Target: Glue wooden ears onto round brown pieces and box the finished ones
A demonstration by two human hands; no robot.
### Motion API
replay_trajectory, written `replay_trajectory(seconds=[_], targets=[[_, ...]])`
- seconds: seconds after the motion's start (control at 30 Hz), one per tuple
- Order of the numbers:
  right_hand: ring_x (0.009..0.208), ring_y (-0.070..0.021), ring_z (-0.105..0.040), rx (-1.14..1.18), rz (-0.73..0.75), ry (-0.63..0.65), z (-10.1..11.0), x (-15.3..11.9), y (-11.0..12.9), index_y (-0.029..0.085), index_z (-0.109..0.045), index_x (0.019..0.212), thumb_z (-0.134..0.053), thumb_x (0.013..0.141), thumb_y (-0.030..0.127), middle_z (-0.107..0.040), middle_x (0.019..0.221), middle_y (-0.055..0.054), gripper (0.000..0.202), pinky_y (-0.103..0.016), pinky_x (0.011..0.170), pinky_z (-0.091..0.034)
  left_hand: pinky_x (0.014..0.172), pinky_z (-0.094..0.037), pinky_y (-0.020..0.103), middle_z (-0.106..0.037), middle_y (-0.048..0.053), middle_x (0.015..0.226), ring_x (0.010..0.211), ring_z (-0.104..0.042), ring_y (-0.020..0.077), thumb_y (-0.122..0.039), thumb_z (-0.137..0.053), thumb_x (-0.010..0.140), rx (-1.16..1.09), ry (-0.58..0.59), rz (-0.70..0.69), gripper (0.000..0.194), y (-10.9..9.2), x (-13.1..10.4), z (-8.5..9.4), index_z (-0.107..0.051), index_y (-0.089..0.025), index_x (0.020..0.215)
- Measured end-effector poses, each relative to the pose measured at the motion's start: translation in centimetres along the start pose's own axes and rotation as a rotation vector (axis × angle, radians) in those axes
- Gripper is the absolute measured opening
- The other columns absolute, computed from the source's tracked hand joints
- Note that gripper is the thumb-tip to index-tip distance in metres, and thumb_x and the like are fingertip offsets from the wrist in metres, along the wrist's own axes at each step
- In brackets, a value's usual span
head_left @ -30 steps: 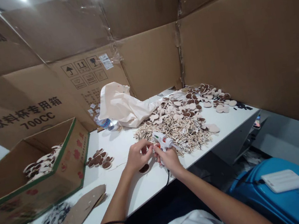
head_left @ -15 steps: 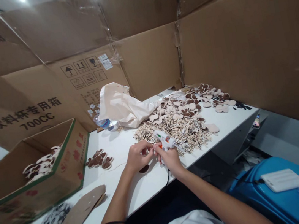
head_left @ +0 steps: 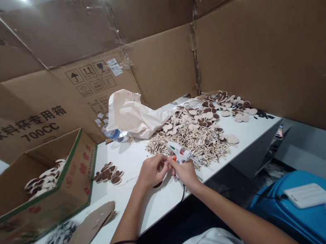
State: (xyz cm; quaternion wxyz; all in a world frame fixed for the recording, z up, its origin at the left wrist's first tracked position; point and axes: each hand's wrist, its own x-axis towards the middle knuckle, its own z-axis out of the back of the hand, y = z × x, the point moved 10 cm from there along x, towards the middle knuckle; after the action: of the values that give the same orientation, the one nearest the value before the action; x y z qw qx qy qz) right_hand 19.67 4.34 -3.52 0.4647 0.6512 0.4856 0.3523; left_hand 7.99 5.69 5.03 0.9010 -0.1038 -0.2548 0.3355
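My right hand (head_left: 185, 171) is wrapped round a white hot glue gun (head_left: 178, 151) with an orange trigger. The gun's cord hangs down over the table's front edge. My left hand (head_left: 152, 170) meets the right one at the fingertips, its thumb and fingers pinched together. Whatever it may hold is too small or hidden to make out. A brown felt piece (head_left: 157, 185) lies on the table under my left hand, mostly covered by it. Just behind the glue gun spreads a heap of short cream-coloured strips (head_left: 204, 144).
Felt pieces, cream and brown, are piled (head_left: 190, 117) behind the strips, beside a white bag (head_left: 132, 117). Several brown pieces (head_left: 108, 173) lie left of my hands. An open carton (head_left: 77, 170) stands at the left. Cardboard walls (head_left: 165, 62) enclose the table. A blue stool (head_left: 300, 186) holds a white power bank (head_left: 309, 196).
My left hand has shifted and turned slightly, covering more of the brown felt piece beneath it. The right hand and glue gun stay nearly still.
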Motion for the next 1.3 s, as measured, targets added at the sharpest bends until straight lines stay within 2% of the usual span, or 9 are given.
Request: replay_trajectory(seconds=[0.3, 0.63, 0.97, 1.3], targets=[[0.039, -0.0124, -0.049, -0.012, 0.023, 0.002, 0.05, 0.10, -0.18, 0.020, -0.069, 0.077, -0.076, 0.080, 0.059, -0.059, 0.053, 0.003, 0.040, -0.024, 0.037, -0.042, 0.066, -0.038, 0.027, -0.065, -0.002, 0.073, 0.063, -0.056, 0.0140, -0.030, -0.051, 0.106, -0.066, 0.066, 0.036, 0.021, 0.10, 0.08, -0.49, -0.062, -0.022, 0.089], [0.040, -0.0122, -0.051, 0.067, 0.007, 0.017, 0.01, -0.16, 0.52, 0.019, -0.069, 0.080, -0.076, 0.080, 0.056, -0.062, 0.059, 0.002, 0.037, -0.023, 0.037, -0.041, 0.067, -0.041, 0.027, -0.067, -0.001, 0.075, 0.064, -0.057, 0.0137, -0.037, -0.051, 0.107, -0.175, 0.022, 0.086, 0.027, 0.68, 0.11, -0.39, -0.065, -0.021, 0.090], [0.038, -0.0128, -0.050, 0.023, 0.011, 0.021, 0.01, -0.22, 0.64, 0.020, -0.068, 0.074, -0.076, 0.080, 0.055, -0.060, 0.053, 0.002, 0.037, -0.024, 0.038, -0.042, 0.064, -0.040, 0.026, -0.065, -0.002, 0.071, 0.061, -0.057, 0.0132, -0.030, -0.057, 0.101, -0.055, 0.018, 0.055, 0.015, 0.44, 0.00, -0.34, -0.064, -0.022, 0.091], [0.040, -0.0130, -0.051, 0.009, -0.006, 0.005, 0.21, -0.43, 0.55, 0.020, -0.067, 0.073, -0.076, 0.081, 0.057, -0.060, 0.053, 0.002, 0.038, -0.025, 0.040, -0.042, 0.068, -0.039, 0.028, -0.062, -0.001, 0.073, 0.065, -0.056, 0.0152, -0.027, -0.050, 0.104, -0.040, 0.031, 0.024, 0.021, -0.08, -0.01, -0.45, -0.062, -0.023, 0.088]])
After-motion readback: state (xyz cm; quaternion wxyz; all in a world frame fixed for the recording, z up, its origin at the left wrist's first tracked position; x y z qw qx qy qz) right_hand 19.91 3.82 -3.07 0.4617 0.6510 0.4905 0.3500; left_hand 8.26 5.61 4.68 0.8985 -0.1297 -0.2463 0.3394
